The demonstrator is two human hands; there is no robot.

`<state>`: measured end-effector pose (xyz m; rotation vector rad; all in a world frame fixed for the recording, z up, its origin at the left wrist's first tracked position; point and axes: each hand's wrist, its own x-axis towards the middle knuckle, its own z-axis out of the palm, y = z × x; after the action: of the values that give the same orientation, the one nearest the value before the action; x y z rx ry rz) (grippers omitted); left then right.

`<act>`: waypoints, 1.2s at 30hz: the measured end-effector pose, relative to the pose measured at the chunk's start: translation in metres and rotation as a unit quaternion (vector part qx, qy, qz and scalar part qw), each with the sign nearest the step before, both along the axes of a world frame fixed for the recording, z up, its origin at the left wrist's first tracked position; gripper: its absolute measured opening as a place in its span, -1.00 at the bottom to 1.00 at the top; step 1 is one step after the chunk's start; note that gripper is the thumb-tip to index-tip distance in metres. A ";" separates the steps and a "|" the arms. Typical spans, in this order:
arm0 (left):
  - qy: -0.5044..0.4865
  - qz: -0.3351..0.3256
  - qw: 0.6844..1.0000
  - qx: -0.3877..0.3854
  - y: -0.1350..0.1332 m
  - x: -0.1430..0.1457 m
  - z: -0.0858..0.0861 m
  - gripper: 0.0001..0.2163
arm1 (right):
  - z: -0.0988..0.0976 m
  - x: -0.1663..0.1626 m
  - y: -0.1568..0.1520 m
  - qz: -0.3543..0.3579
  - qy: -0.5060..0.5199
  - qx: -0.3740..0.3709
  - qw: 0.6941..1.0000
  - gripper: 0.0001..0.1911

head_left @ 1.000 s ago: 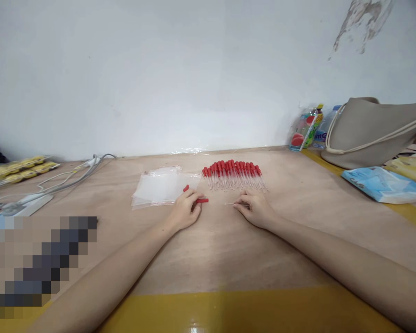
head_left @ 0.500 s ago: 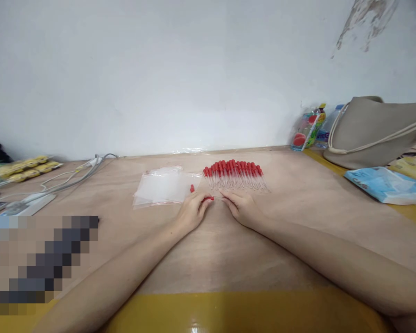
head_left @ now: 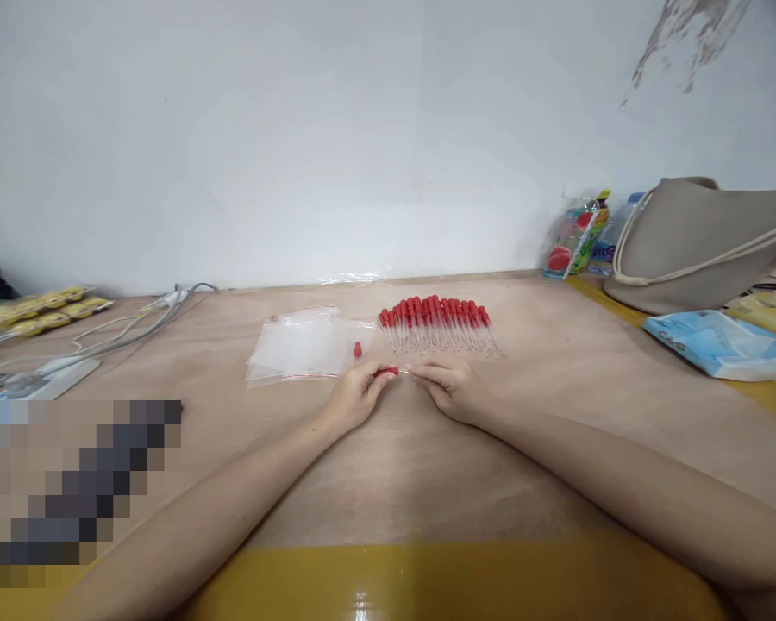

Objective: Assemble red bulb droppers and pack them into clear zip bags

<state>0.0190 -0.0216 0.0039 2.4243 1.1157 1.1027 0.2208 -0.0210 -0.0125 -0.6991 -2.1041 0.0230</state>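
My left hand point(head_left: 354, 393) is closed on a red rubber dropper bulb point(head_left: 386, 372), whose open end points right. Facing it, my right hand point(head_left: 451, 388) pinches a thin clear dropper tube point(head_left: 403, 370); its end meets the bulb or lies just short of it, I cannot tell which. Most of the tube is hidden by the fingers. Just beyond both hands, several droppers with red bulbs point(head_left: 434, 310) lie side by side in a row, tips toward me. One loose red bulb point(head_left: 358, 349) rests by the clear plastic bags point(head_left: 297, 345), above my left hand.
At the right stand a drink bottle point(head_left: 560, 254), a grey bag point(head_left: 698, 246) and a blue tissue pack point(head_left: 717, 345). Cables point(head_left: 148, 323), a power strip point(head_left: 71, 379) and yellow snack packs point(head_left: 58, 309) lie at the left. A blurred-out patch point(head_left: 84, 483) covers the lower left.
My right hand's fingers have come lower, in line with the bulb. The loose bulb looks slightly more upright. My left hand has hardly moved.
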 end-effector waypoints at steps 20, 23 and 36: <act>0.054 -0.014 0.993 0.102 0.002 -0.004 0.000 -0.83 | 0.011 0.008 -0.001 -0.091 -0.112 0.090 0.985 -0.77; 0.041 -0.003 0.995 0.090 0.002 -0.006 0.001 -0.83 | 0.012 0.013 0.001 -0.078 -0.124 0.096 0.985 -0.79; 0.055 -0.031 0.997 0.040 -0.002 -0.006 -0.001 -0.83 | 0.009 0.012 0.000 -0.009 -0.125 0.120 0.985 -0.80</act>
<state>0.0131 -0.0233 0.0030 2.5913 1.0397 1.0257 0.2329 -0.0210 -0.0036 -0.5988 -2.2891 -0.3384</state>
